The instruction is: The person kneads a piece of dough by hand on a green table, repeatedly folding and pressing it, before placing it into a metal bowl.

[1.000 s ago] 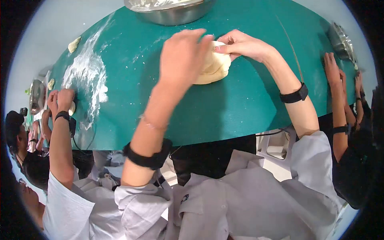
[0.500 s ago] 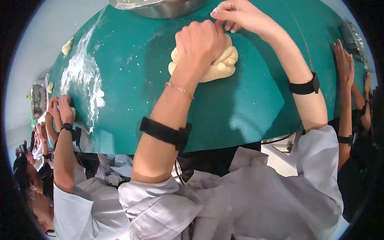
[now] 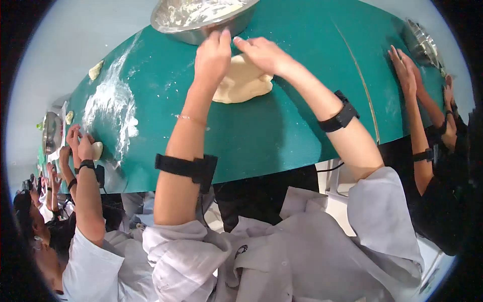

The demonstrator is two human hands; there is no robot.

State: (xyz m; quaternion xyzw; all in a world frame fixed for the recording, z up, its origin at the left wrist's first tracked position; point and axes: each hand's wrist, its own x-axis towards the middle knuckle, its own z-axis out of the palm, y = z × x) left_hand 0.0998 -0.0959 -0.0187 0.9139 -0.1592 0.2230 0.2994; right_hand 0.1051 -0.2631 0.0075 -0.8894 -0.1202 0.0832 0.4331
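A pale, smooth lump of dough [image 3: 244, 85] lies on the green table, in front of a metal bowl. My left hand [image 3: 214, 58] is at the dough's far left edge, its fingers pressed together and slightly blurred. Across from it, my right hand [image 3: 262, 55] bends over the far right edge, with the thumb side toward the left hand. Both hands appear closed on the dough's far edge, though the contact itself is hidden behind the fingers.
The metal bowl [image 3: 204, 22] has white flour residue inside. Flour [image 3: 110, 103] is spread on the green mat [image 3: 312, 100] to the left, near a small dough scrap [image 3: 95, 70]. Other people's hands [image 3: 83, 146] work at the left; another person's hands [image 3: 405, 70] are at the right, near another bowl [image 3: 421, 43].
My left hand has gone from a fist pressing on the dough to its far edge. My right hand has come down beside it. The dough now looks flatter and smoother.
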